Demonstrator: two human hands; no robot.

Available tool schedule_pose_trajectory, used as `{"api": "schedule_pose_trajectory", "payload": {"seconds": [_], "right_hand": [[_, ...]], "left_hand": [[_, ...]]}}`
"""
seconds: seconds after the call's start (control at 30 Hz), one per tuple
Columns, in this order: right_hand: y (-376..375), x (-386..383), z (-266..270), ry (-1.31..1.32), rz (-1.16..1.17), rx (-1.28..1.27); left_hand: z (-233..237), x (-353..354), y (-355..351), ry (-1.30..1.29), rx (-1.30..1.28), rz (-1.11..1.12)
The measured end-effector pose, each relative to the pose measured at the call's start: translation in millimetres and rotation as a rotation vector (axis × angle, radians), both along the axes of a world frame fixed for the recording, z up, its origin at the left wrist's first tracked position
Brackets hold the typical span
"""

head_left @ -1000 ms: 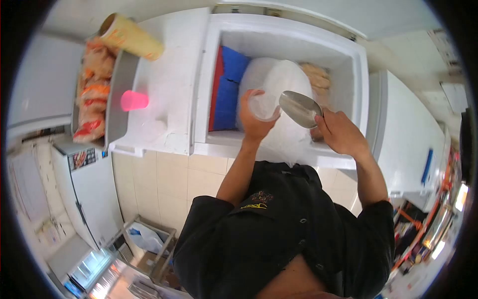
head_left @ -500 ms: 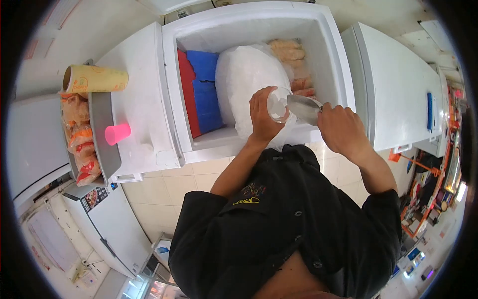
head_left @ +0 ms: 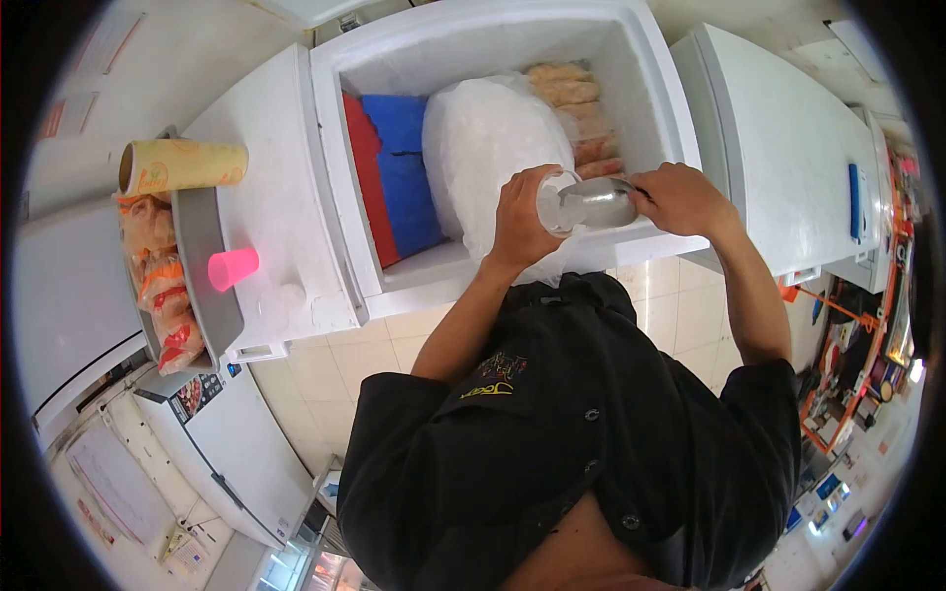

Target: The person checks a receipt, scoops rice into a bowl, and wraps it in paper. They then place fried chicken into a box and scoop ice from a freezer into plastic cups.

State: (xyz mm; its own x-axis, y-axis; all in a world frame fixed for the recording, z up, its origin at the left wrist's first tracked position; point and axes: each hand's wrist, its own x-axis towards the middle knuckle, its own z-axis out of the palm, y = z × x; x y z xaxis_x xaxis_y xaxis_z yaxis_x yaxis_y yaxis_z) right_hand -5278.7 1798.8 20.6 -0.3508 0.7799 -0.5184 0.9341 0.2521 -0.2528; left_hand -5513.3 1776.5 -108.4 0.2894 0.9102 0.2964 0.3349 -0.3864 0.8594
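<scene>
My left hand (head_left: 525, 219) is wrapped round a clear cup (head_left: 548, 211), tilted toward the right, with whitish ice at its mouth. In my right hand (head_left: 682, 202) is the handle of a metal scoop (head_left: 606, 203), whose front end reaches the cup's opening. Both hands are above the front part of an open chest freezer (head_left: 660, 118). Below and behind them lies a large white plastic bag (head_left: 493, 148), apparently full of ice. How much the cup holds is hard to make out.
Inside the freezer are blue (head_left: 402, 192) and red (head_left: 367, 177) panels at left and packaged food (head_left: 567, 91) at right. On the left white surface stand a pink cup (head_left: 234, 268) and a grey tray (head_left: 207, 256) with bagged items and a film roll (head_left: 187, 165). Another white freezer (head_left: 798, 167) stands right.
The scoop has turned so more of its bowl shows, and my right hand has lifted and tilted. The cup has tipped further toward the scoop. The whole view has shifted slightly.
</scene>
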Motion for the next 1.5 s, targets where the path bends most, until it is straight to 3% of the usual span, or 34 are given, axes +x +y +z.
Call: {"api": "schedule_pose_trajectory", "payload": {"seconds": [0.23, 0.37, 0.47, 0.53, 0.57, 0.67, 0.7, 0.77, 0.9, 0.97, 1.07, 1.13, 1.23, 1.33, 1.4, 1.5], "right_hand": [[-5, 18, -51, 0.362, -0.012, -0.021], [-13, 18, -57, 0.544, -0.225, -0.300], [-17, 44, -82, 0.474, -0.355, -0.413], [-14, 44, -82, 0.402, -0.402, -0.329], [-13, 44, -83, 0.366, -0.429, -0.287], [-16, 41, -137, 0.072, -0.320, 0.061], [-16, 32, -152, -0.023, -0.259, 0.072], [-16, 5, -173, -0.217, -0.134, 0.095], [-18, -12, -210, -0.147, -0.278, 0.146], [-9, -1, -232, -0.140, -0.308, 0.154], [-8, 20, -239, 0.174, -0.330, 0.133], [-14, 44, -284, 0.226, -0.272, 0.179], [-14, 42, -271, 0.205, -0.259, 0.192], [-13, 28, -264, 0.093, -0.248, 0.092], [-9, 22, -269, 0.044, -0.288, 0.074], [-11, 6, -291, 0.034, -0.374, 0.159]], "left_hand": [[-7, -14, -6, -0.039, -0.058, 0.087], [-8, -17, -12, -0.134, -0.117, 0.144], [-2, -34, -13, -0.064, -0.027, 0.211], [-2, -55, -13, 0.014, 0.079, 0.280], [-7, -67, -12, -0.104, 0.088, 0.326], [-22, -120, -4, -0.294, 0.111, 0.503], [-2, -129, -1, -0.427, 0.036, 0.556], [-12, -179, 8, -0.179, -0.031, 0.878], [-25, -250, 23, 0.004, 0.038, 1.096], [-44, -281, 23, -0.022, 0.052, 1.132], [-70, -304, 21, -0.145, 0.047, 1.177], [-81, -316, 23, -0.229, 0.035, 1.209], [-94, -334, 28, -0.265, 0.035, 1.271], [-88, -333, 28, -0.180, 0.014, 1.284], [-47, -300, 29, -0.117, -0.071, 1.237], [-126, -329, -10, -0.006, -0.315, 1.370]]}}
